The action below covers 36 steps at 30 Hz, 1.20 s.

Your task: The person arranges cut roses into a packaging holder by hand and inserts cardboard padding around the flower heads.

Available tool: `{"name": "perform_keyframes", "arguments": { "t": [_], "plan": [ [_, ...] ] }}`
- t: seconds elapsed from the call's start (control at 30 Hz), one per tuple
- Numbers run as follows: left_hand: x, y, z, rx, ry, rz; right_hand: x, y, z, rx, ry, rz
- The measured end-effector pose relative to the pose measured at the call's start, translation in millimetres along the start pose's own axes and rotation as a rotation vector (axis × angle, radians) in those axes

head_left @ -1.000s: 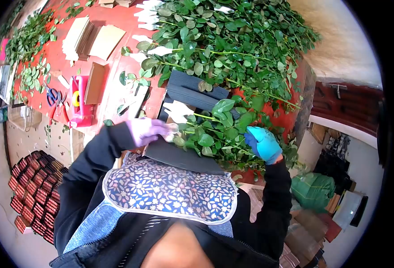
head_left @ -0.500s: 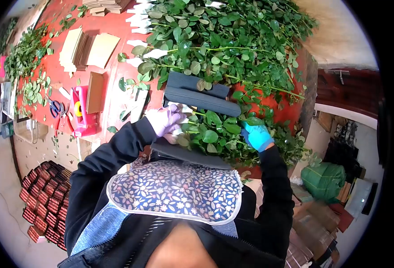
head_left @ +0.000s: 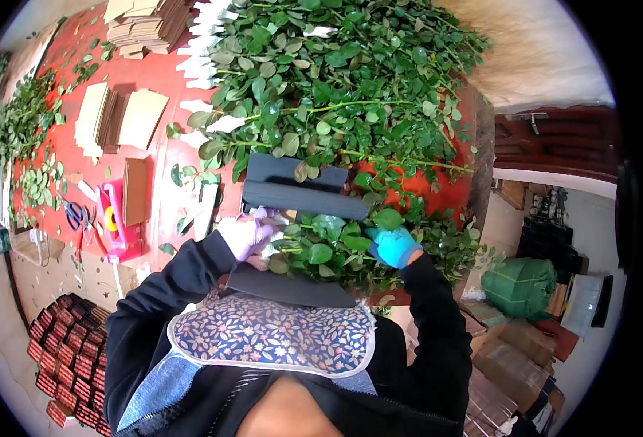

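A bunch of leafy stems [head_left: 328, 251] with pale ends lies across the table in front of me, between a dark grey ribbed sheet [head_left: 303, 198] and a dark flap [head_left: 288, 286] by my apron. My left hand [head_left: 247, 237], in a purple glove, is closed around the pale end of the bunch; its fingertips are partly hidden. In a blue glove, my right hand [head_left: 394, 247] curls around the stems farther right, with its fingers partly behind leaves. Beyond the sheet lies a large pile of leafy stems [head_left: 336, 80] with white-covered tips [head_left: 203, 73].
At left on the red table [head_left: 135, 95] are cardboard pieces [head_left: 143, 120], a stack of cardboard [head_left: 146, 29], a pink holder [head_left: 121, 226], scissors [head_left: 75, 216] and red-handled pliers [head_left: 92, 237]. A green bundle [head_left: 519, 286] and cardboard boxes [head_left: 511, 364] stand on the right.
The view has tilted, so the table and both hands appear lower and slightly farther left. My hands stay at the same bunch, with little movement relative to it.
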State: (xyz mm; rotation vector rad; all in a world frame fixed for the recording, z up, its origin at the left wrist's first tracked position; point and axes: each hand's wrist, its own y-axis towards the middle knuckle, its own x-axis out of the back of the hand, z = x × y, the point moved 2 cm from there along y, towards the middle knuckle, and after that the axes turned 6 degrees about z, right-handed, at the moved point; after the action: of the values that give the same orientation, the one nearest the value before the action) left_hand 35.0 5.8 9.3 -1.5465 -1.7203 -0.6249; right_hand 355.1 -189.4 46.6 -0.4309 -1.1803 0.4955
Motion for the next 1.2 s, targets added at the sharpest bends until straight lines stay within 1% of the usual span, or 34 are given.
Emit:
{"name": "perform_keyframes", "arguments": {
  "t": [0.03, 0.1, 0.13, 0.17, 0.2, 0.23, 0.27, 0.3, 0.33, 0.37, 0.4, 0.43, 0.47, 0.5, 0.53, 0.57, 0.63, 0.67, 0.7, 0.73, 0.77, 0.8, 0.83, 0.87, 0.9, 0.93, 0.97, 1.0, 1.03, 1.07, 1.1, 1.17, 1.2],
  "plan": [
    [2, 2, -1, 0.002, -0.058, -0.021, 23, -2, 12, -0.006, 0.054, -0.006],
    [10, 5, -3, 0.001, -0.102, -0.020, 72, -11, 34, -0.068, -0.041, -0.026],
    [14, 7, -5, -0.012, -0.044, -0.012, 94, -13, 39, -0.134, -0.183, -0.010],
    [13, 8, -5, -0.023, -0.048, -0.023, 122, -17, 48, -0.182, -0.245, -0.119],
    [11, 8, -4, -0.002, -0.057, 0.005, 142, -13, 49, -0.155, -0.225, -0.164],
    [9, 4, -9, 0.024, -0.063, 0.036, 172, -8, 69, -0.038, -0.320, -0.435],
    [10, 6, -10, -0.021, -0.104, -0.033, 196, 12, 80, -0.006, -0.338, -0.488],
    [10, 6, -11, -0.002, -0.060, -0.012, 207, 35, 77, 0.127, -0.303, -0.566],
    [11, 6, -11, -0.001, -0.072, 0.005, 217, 63, 77, 0.138, -0.353, -0.537],
    [12, 5, -12, 0.002, -0.080, 0.023, 211, 96, 61, 0.128, -0.285, -0.459],
    [6, 5, -10, 0.032, -0.083, 0.044, 194, 127, 44, 0.106, -0.341, -0.512],
    [0, 4, -6, 0.010, -0.117, 0.026, 178, 154, 28, 0.111, -0.376, -0.509],
    [6, 3, -13, 0.023, -0.097, 0.025, 160, 178, 12, 0.071, -0.412, -0.448],
    [10, 4, -16, 0.036, -0.083, 0.026, 147, 194, 2, 0.084, -0.429, -0.459],
    [5, 2, -13, 0.082, -0.065, 0.120, 143, 202, -2, 0.074, -0.432, -0.426],
    [-5, 1, -8, 0.144, -0.175, 0.095, 137, 207, -7, 0.064, -0.433, -0.390],
    [3, 4, -13, 0.103, -0.226, -0.056, 134, 211, -10, 0.006, -0.422, -0.247],
    [8, 4, -15, -0.034, -0.011, -0.141, 131, 206, -12, 0.048, -0.488, -0.262],
    [8, 3, -17, -0.038, -0.014, -0.142, 137, 195, -3, 0.044, -0.490, -0.258],
    [6, 3, -15, 0.044, -0.154, -0.066, 145, 184, 9, 0.015, -0.467, -0.178],
    [7, 2, -16, 0.018, -0.073, -0.067, 146, 175, 17, -0.014, -0.440, -0.098],
    [9, 2, -17, -0.008, 0.008, -0.072, 137, 168, 18, 0.029, -0.399, -0.259],
    [9, 1, -18, -0.015, 0.007, -0.061, 128, 165, 16, 0.019, -0.390, -0.259],
    [8, 1, -18, 0.037, -0.134, -0.035, 118, 162, 12, -0.015, -0.401, -0.224],
    [4, 1, -17, 0.056, -0.184, -0.029, 107, 161, 6, -0.049, -0.416, -0.191],
    [1, 1, -16, 0.076, -0.233, -0.024, 96, 160, 1, -0.029, -0.341, -0.173],
    [-3, 0, -15, 0.096, -0.283, -0.021, 79, 163, -4, -0.139, -0.311, 0.060],
    [-1, 0, -15, 0.037, -0.170, -0.017, 69, 158, -4, -0.105, -0.284, -0.001],
    [4, 2, -15, -0.013, -0.059, -0.018, 71, 156, 0, -0.062, -0.260, -0.058],
    [6, 0, -16, 0.036, -0.069, 0.094, 75, 155, -3, -0.082, -0.219, 0.019],
    [7, -1, -18, 0.051, -0.070, 0.085, 88, 150, -1, -0.074, -0.254, 0.049],
    [9, 0, -20, 0.035, -0.102, -0.007, 156, 142, 27, -0.127, -0.402, 0.242],
    [3, -1, -17, 0.016, -0.122, -0.034, 187, 145, 31, -0.133, -0.415, 0.070]
  ]
}}
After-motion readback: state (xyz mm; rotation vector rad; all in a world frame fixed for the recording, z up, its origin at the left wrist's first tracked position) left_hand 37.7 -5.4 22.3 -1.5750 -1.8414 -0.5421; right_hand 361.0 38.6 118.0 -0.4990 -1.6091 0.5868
